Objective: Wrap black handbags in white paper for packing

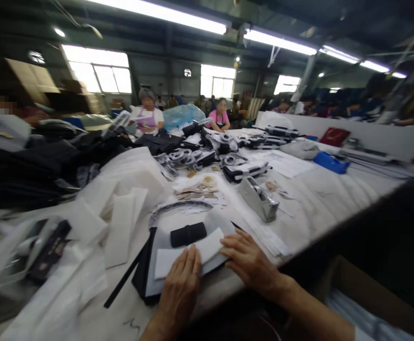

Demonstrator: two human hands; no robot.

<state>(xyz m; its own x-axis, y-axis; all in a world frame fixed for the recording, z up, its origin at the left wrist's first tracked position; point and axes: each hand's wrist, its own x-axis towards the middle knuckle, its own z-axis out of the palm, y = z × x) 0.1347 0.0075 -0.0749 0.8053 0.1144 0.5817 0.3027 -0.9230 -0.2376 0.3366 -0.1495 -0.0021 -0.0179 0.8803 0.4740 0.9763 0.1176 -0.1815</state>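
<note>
My left hand [180, 286] lies flat, fingers together and stretched out, on a white strip of fabric [192, 253] at the near table edge. My right hand [249, 263] rests flat beside it, fingertips touching the strip's right end. The strip sits on a grey fabric piece [214, 222] stacked over black fabric [141, 277]. A folded black band [188, 234] lies on the grey piece just beyond my fingers. A curved grey collar piece [178, 207] lies behind it.
A metal tape dispenser [258, 199] stands right of the stack. White fabric pieces [121, 222] pile at left, dark garments [32, 170] beyond. Paper tags [196, 189], black-and-white bundles [207, 154] and a blue object [330, 162] lie farther back. Other people sit at the far end.
</note>
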